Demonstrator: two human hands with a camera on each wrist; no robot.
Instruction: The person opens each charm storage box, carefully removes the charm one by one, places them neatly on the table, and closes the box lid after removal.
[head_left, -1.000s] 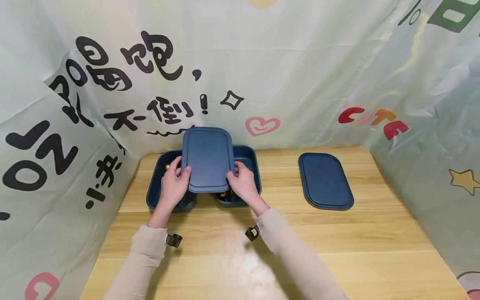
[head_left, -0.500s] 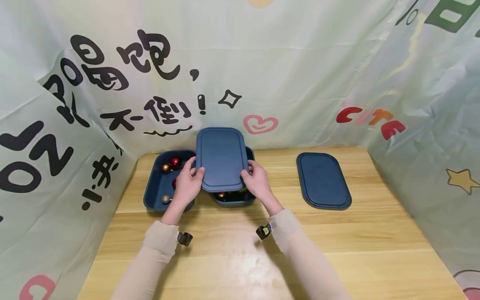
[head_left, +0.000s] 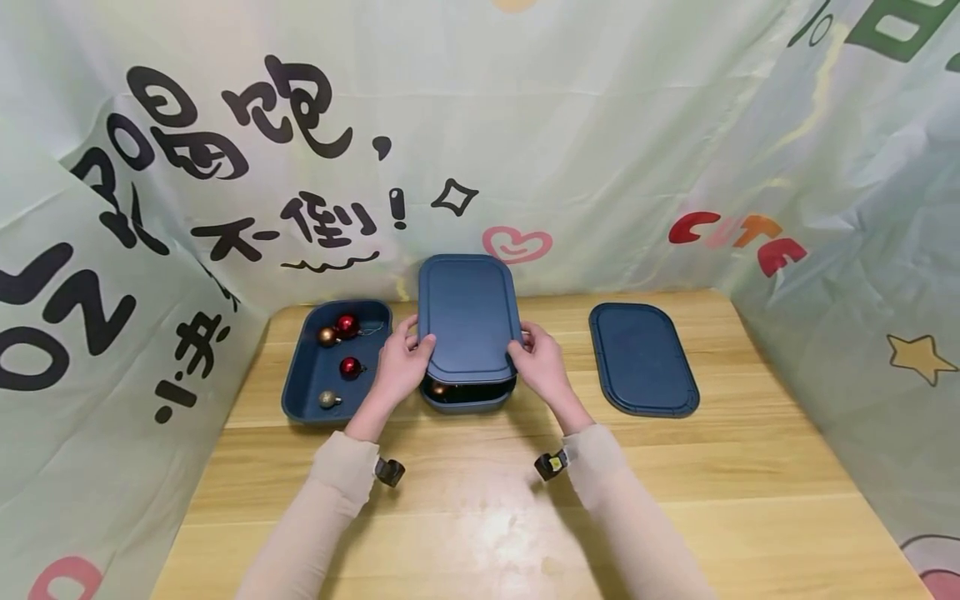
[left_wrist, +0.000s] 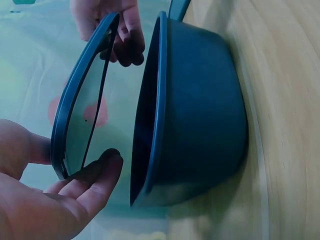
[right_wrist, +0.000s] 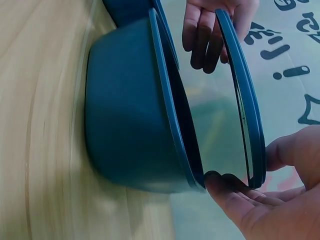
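Observation:
A dark blue rectangular lid (head_left: 468, 321) hangs above the right blue box (head_left: 467, 407), pinched at its two sides by my left hand (head_left: 401, 367) and right hand (head_left: 542, 367). Each thumb lies on the top face, with the fingers underneath. Both wrist views show a gap between the lid (left_wrist: 62, 115) and the box rim (right_wrist: 167, 95). A copper-coloured bauble (head_left: 438, 388) shows at the box's near-left corner; the lid hides most of the inside. In the left blue box (head_left: 291, 392) lie several baubles, among them a red one (head_left: 350, 367) and a silvery one (head_left: 328, 399).
A second blue lid (head_left: 645, 360) lies flat on the wooden table (head_left: 480, 525) at the right. Printed cloth (head_left: 600, 150) stands behind the table and along both sides. The two boxes stand side by side near the back edge.
Both hands have carried the lid rightward, from between the two boxes to over the right one. The left box and its baubles have come into full view.

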